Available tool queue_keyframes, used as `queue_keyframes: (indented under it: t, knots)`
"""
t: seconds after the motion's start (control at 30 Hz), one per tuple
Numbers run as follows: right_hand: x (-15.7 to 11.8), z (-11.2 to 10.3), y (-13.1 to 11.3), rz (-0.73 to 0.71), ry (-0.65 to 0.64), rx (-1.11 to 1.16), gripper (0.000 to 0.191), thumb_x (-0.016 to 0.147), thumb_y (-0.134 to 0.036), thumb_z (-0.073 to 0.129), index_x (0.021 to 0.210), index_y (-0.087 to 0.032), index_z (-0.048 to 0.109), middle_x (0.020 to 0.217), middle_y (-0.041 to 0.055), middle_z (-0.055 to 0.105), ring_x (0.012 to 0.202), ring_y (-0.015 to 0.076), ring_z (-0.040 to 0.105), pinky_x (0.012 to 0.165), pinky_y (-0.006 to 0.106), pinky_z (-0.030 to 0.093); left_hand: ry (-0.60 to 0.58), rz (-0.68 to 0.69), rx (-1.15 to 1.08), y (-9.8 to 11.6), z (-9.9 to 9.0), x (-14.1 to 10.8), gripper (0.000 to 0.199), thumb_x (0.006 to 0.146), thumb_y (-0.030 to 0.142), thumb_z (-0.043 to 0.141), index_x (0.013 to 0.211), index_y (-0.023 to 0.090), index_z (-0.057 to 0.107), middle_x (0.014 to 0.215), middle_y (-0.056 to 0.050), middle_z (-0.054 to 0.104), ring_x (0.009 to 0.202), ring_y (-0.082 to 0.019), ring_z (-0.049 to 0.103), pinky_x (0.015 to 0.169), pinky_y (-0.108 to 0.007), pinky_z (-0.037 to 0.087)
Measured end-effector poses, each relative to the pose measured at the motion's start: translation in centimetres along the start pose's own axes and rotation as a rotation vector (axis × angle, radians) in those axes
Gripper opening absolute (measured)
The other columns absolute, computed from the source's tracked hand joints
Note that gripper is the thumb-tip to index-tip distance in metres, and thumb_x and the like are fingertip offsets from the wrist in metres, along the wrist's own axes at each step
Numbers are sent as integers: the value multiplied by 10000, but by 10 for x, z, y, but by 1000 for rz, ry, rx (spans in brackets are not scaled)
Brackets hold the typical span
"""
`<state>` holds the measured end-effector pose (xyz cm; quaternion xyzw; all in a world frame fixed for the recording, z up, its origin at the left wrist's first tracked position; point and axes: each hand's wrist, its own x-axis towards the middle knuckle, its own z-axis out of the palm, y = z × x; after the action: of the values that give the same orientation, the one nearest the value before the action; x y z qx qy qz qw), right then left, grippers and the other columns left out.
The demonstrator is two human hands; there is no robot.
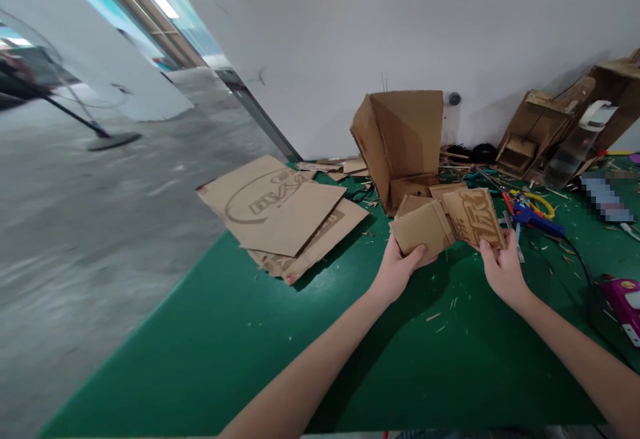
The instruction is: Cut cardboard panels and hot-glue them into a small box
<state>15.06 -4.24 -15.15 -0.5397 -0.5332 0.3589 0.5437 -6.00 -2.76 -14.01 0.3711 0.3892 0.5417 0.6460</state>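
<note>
Both hands hold a small folded cardboard piece (424, 227) above the green table. My left hand (397, 269) is closed on its plain left flap, thumb on the near face. My right hand (501, 267) grips the right flap (475, 216), which carries brown printed characters. More panels show between and behind the two flaps, but how they join is hard to make out. Just beyond stands a cardboard box structure (413, 132) with an upright back and a left side wall. Flat cardboard sheets (280, 209) are stacked to the left of my hands.
On the right of the green table (240, 332) lie a blue glue gun (537, 221), its cord, a yellow coil (543, 204) and a magenta device (623, 302). A water bottle (575, 146) leans near cardboard constructions (540, 122). Behind rises a white partition (310, 59). Scraps are scattered about.
</note>
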Motion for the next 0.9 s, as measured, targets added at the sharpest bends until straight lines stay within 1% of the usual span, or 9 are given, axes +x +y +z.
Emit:
queue_keyframes:
  t: [0.17, 0.23, 0.37, 0.43, 0.57, 0.7, 0.77, 0.9]
  knots:
    - [0, 0, 4, -27, -9, 10, 281, 892, -427, 530, 995, -264, 326, 1027, 134, 618, 835, 253, 691, 730, 454, 601, 11, 20, 10, -3, 0, 1, 697, 699, 269, 786, 1275, 284, 394, 1358, -78, 487, 1185, -293, 551, 858, -490, 587]
    - [0, 0, 5, -27, -12, 5, 281, 895, -434, 524, 997, -265, 323, 1046, 138, 618, 843, 255, 690, 739, 464, 601, 26, 25, 16, -3, 0, 0, 691, 696, 273, 785, 1268, 279, 396, 1360, -81, 481, 1184, -297, 548, 851, -491, 589]
    - [0, 0, 3, -13, -13, -14, 277, 893, -442, 523, 988, -270, 327, 981, 115, 629, 815, 268, 690, 721, 484, 595, 30, 26, 5, -1, 2, -1, 697, 686, 269, 792, 1262, 278, 398, 1361, -82, 473, 1183, -300, 543, 841, -497, 592]
    - [-1, 0, 1, -13, -9, -17, 272, 889, -436, 526, 984, -270, 334, 963, 115, 628, 835, 280, 692, 726, 488, 589, 24, 26, 0, -1, 2, -1, 697, 689, 264, 792, 1266, 279, 401, 1354, -82, 481, 1176, -297, 550, 846, -499, 590]
    - [-2, 2, -2, -16, -11, -13, 269, 880, -424, 529, 984, -269, 336, 974, 127, 640, 898, 297, 694, 751, 491, 583, 20, 24, 7, -1, 2, -1, 707, 695, 265, 789, 1284, 292, 399, 1349, -77, 497, 1181, -300, 550, 844, -499, 592]
    - [-3, 2, -5, -5, -27, -26, 269, 881, -425, 528, 979, -270, 332, 962, 123, 656, 918, 298, 694, 778, 488, 578, 12, 19, 9, -3, 0, 0, 722, 694, 264, 790, 1293, 295, 389, 1365, -80, 486, 1188, -302, 548, 845, -492, 593]
    - [-4, 2, -6, 2, -43, -27, 260, 883, -426, 521, 974, -269, 335, 957, 120, 661, 914, 298, 696, 786, 492, 575, 12, 13, 9, -3, 0, 0, 721, 695, 265, 790, 1290, 291, 383, 1368, -83, 479, 1172, -298, 558, 844, -492, 594]
    - [-5, 2, -6, 4, -38, -52, 251, 880, -431, 523, 984, -263, 367, 943, 124, 665, 879, 304, 700, 763, 501, 578, 18, 11, 16, -2, 0, 0, 733, 702, 273, 784, 1309, 289, 373, 1372, -90, 476, 1157, -295, 571, 842, -486, 597]
